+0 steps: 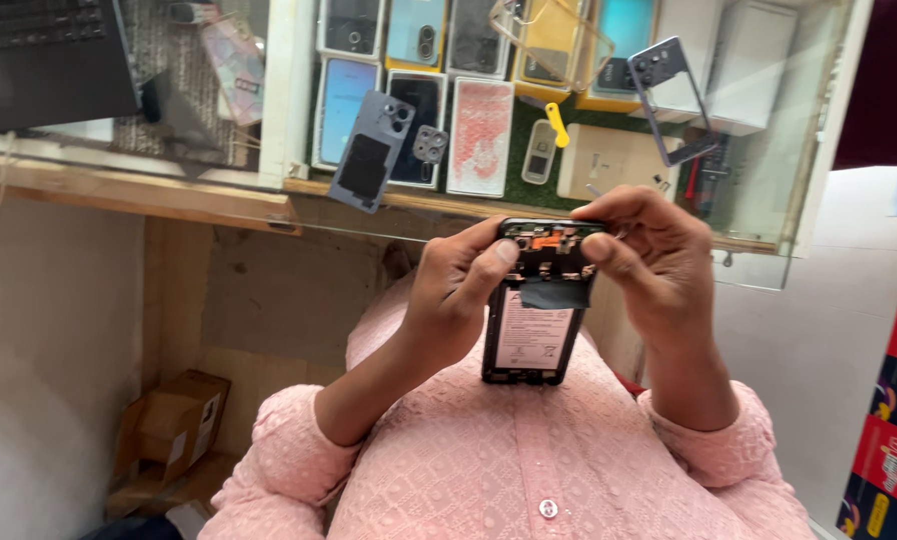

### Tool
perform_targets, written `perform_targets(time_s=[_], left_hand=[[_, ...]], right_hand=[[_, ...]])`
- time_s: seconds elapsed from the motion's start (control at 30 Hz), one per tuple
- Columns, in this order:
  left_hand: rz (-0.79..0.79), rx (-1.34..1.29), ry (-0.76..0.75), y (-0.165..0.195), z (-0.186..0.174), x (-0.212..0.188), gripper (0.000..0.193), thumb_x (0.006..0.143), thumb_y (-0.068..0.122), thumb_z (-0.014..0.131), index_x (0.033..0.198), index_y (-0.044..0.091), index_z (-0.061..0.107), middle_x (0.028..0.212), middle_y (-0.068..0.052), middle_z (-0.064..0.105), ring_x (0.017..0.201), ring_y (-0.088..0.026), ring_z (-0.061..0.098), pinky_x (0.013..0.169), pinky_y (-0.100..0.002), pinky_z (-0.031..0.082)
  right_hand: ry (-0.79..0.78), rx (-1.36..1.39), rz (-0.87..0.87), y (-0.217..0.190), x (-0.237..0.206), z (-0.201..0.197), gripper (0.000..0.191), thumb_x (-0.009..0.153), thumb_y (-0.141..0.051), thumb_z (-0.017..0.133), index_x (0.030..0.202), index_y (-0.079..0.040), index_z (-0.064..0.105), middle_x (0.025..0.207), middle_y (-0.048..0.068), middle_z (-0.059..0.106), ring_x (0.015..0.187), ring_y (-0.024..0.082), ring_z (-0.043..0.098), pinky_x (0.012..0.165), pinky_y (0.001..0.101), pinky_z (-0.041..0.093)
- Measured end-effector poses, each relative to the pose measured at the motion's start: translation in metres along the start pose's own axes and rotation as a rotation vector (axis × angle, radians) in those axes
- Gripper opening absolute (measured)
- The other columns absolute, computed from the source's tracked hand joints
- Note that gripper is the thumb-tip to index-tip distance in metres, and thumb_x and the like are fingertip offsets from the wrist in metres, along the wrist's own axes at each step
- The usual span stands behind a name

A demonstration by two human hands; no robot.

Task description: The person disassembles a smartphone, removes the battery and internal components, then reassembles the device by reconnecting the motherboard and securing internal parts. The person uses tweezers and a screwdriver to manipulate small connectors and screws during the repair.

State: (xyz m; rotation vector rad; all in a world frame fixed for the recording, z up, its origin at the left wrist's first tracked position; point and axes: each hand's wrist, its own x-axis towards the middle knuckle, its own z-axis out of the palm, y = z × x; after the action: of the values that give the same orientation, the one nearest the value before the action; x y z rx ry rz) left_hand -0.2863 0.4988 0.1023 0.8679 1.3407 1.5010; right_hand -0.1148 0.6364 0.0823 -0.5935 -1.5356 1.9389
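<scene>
Fingers (608, 255) of both hands pinch the top of the opened phone (534, 305); they're working at its exposed camera end, which calls for steady, fine fingertip placement.

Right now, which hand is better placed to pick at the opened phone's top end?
Probably right: the right hand pinches at the opened phone top corner, while the left hand grips its side.
</scene>
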Motion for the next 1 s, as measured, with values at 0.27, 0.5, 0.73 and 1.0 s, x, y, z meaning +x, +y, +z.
perform_targets(time_s=[0.27, 0.5, 0.73, 1.0], left_hand=[[0.060, -0.015, -0.058, 0.002, -0.003, 0.003, 0.035, 0.107, 0.020, 0.046, 0.116, -0.005, 0.069, 0.090, -0.004, 0.071, 0.082, -0.006, 0.060, 0.074, -0.025, 0.052], [0.059, 0.186, -0.035, 0.011, -0.015, 0.008, 0.021, 0.098, 0.010, 0.052, 0.086, -0.005, 0.062, 0.065, -0.002, 0.052, 0.063, -0.004, 0.045, 0.056, -0.027, 0.041], [0.019, 0.266, 0.010, 0.009, -0.014, 0.008, 0.026, 0.094, 0.010, 0.055, 0.070, -0.002, 0.055, 0.054, -0.002, 0.041, 0.053, -0.005, 0.037, 0.048, -0.030, 0.034], [0.067, 0.313, 0.028, 0.007, -0.015, 0.006, 0.026, 0.093, 0.010, 0.055, 0.071, -0.001, 0.055, 0.053, -0.004, 0.046, 0.050, -0.006, 0.042, 0.048, -0.030, 0.039]], right_hand=[[-0.002, -0.031, -0.058, -0.008, 0.002, -0.001, 0.020, 0.106, -0.011, 0.074, 0.108, 0.008, 0.069, 0.099, 0.010, 0.068, 0.088, 0.009, 0.061, 0.082, 0.0188, 0.049], [-0.045, -0.030, -0.045, -0.015, 0.002, 0.002, 0.018, 0.103, -0.005, 0.073, 0.113, 0.008, 0.069, 0.102, 0.010, 0.068, 0.091, 0.011, 0.065, 0.084, 0.0197, 0.052], [-0.043, -0.003, -0.038, -0.012, -0.003, -0.002, 0.021, 0.105, -0.007, 0.074, 0.116, 0.011, 0.071, 0.100, 0.010, 0.068, 0.091, 0.010, 0.063, 0.083, 0.0180, 0.051], [-0.065, 0.076, -0.010, -0.007, -0.002, -0.005, 0.025, 0.102, -0.006, 0.075, 0.117, 0.013, 0.069, 0.101, 0.012, 0.069, 0.089, 0.011, 0.065, 0.082, 0.0182, 0.053]])
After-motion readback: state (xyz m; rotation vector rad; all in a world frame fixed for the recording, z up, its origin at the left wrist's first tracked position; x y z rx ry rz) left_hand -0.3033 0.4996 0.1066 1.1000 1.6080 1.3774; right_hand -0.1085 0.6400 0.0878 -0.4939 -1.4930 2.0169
